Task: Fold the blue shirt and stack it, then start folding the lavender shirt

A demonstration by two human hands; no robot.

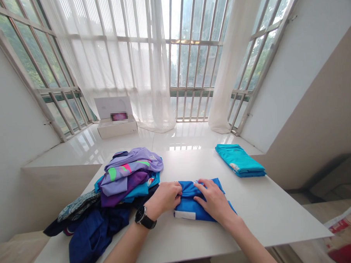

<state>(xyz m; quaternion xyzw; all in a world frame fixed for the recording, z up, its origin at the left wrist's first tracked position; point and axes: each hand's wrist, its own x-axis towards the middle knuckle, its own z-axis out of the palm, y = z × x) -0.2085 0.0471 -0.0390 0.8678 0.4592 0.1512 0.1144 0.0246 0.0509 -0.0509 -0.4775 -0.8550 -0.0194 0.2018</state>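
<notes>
A blue garment (193, 205) with a white patch at its lower left lies partly folded on the white table in front of me. My left hand (166, 197), with a black watch on the wrist, has its fingers closed on the garment's left edge. Across the garment's right part rests my right hand (212, 199), fingers spread flat on the cloth. Left of my hands is a loose heap of clothes (116, 188) in lilac, purple, turquoise and navy. A neat stack of folded turquoise and blue clothes (240, 159) sits at the table's far right.
Behind the white table (254, 209) runs a glossy window sill (152, 140). An open white box (117, 126) stands on it at the left. Sheer curtains (155, 70) hang before barred windows. Red and beige fabric (348, 228) lies beyond the table's right edge.
</notes>
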